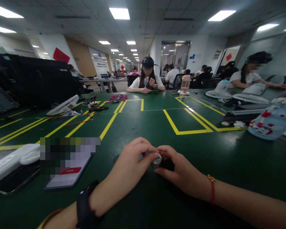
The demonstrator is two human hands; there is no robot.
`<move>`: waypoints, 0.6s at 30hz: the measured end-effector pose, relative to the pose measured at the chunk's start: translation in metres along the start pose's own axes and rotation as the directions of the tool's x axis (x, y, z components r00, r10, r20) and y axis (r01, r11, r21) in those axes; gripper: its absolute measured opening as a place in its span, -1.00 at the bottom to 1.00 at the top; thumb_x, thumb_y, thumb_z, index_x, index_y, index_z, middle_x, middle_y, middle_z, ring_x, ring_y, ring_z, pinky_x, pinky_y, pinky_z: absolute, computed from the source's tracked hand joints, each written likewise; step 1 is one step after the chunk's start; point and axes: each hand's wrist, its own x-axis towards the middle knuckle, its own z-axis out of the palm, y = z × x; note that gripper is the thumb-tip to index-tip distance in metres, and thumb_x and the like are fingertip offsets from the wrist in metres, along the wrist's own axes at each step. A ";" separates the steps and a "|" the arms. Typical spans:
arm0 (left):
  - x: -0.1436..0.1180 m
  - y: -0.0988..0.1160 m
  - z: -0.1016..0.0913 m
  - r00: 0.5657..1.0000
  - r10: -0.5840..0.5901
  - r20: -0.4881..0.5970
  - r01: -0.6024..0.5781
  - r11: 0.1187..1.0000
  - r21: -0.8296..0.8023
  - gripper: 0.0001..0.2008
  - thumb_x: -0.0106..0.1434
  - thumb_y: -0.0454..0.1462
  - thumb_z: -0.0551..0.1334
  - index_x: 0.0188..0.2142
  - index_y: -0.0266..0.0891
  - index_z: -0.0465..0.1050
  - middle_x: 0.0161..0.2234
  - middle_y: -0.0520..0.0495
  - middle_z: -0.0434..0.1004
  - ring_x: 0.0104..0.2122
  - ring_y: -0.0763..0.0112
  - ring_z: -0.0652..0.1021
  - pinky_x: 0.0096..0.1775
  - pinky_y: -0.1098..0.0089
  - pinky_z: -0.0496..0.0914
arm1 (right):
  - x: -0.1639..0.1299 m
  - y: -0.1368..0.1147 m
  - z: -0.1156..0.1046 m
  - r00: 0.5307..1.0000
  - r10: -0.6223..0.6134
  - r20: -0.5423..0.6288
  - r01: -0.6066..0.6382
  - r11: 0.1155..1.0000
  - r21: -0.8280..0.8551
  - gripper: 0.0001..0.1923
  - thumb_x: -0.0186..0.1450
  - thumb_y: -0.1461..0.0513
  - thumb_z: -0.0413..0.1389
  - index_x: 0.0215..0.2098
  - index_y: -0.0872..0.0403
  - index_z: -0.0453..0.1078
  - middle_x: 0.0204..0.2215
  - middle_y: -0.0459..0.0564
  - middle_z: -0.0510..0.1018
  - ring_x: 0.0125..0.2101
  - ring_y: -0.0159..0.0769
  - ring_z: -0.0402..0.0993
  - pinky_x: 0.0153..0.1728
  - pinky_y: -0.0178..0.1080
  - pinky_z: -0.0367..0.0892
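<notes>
A small silver metal cylinder (157, 161) stands upright on the green table between my hands, with a dark spot on its top. My left hand (135, 158) reaches in from the left, its thumb and index finger closed at the cylinder's top edge. From the right, my right hand (178, 168) curves around the cylinder, fingertips at its far side and thumb near its base. The fingers hide part of the cylinder, so its exact kind cannot be made out.
To the left lie a phone (71, 171), a dark phone-like slab (16, 179) and a white power strip (11, 160). Farther back are a white fan (64, 105) and loose wires (79, 122). A blue bottle (268, 122) stands right. A person (146, 76) sits opposite.
</notes>
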 end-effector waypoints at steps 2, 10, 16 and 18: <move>0.000 -0.003 -0.002 0.998 -0.033 -0.061 0.034 0.999 0.004 -0.89 0.26 -0.30 0.22 -0.32 -0.13 0.54 -0.31 0.03 0.49 -0.31 0.38 0.48 -0.31 0.42 0.31 | -0.001 -0.002 -0.004 1.000 -0.006 -0.010 0.005 0.999 -0.045 -0.55 0.18 0.24 0.13 0.03 -0.05 0.19 -0.09 -0.13 0.41 -0.14 -0.48 0.36 -0.08 -0.33 0.30; -0.012 -0.027 0.027 0.992 -0.091 0.086 0.086 0.995 0.059 -0.94 0.17 -0.27 0.30 -0.37 -0.10 0.58 -0.33 0.01 0.54 -0.25 0.27 0.50 -0.18 0.31 0.33 | -0.007 -0.001 -0.010 0.999 0.031 -0.036 -0.035 0.994 -0.103 -0.59 0.15 0.22 0.13 -0.03 0.03 0.23 -0.17 -0.06 0.43 -0.22 -0.41 0.37 -0.18 -0.29 0.32; -0.022 -0.027 0.013 0.987 -0.153 0.045 0.152 0.988 0.015 -0.81 0.22 -0.22 0.23 -0.16 -0.10 0.50 -0.24 -0.03 0.50 -0.30 0.30 0.49 -0.25 0.35 0.36 | -0.017 0.007 -0.041 0.983 0.122 -0.137 -0.142 0.979 -0.149 -0.52 0.19 0.08 0.12 0.04 0.02 0.18 -0.10 0.00 0.42 -0.18 -0.36 0.41 -0.14 -0.25 0.37; -0.033 -0.029 0.002 0.975 -0.220 0.029 0.221 0.975 -0.031 -0.82 0.27 -0.20 0.17 -0.18 -0.12 0.50 -0.29 -0.01 0.49 -0.35 0.33 0.48 -0.30 0.38 0.35 | -0.030 0.022 -0.067 0.954 0.171 -0.246 -0.232 0.941 -0.246 -0.48 0.19 0.03 0.11 0.05 0.03 0.17 -0.08 0.02 0.42 -0.17 -0.33 0.42 -0.14 -0.23 0.39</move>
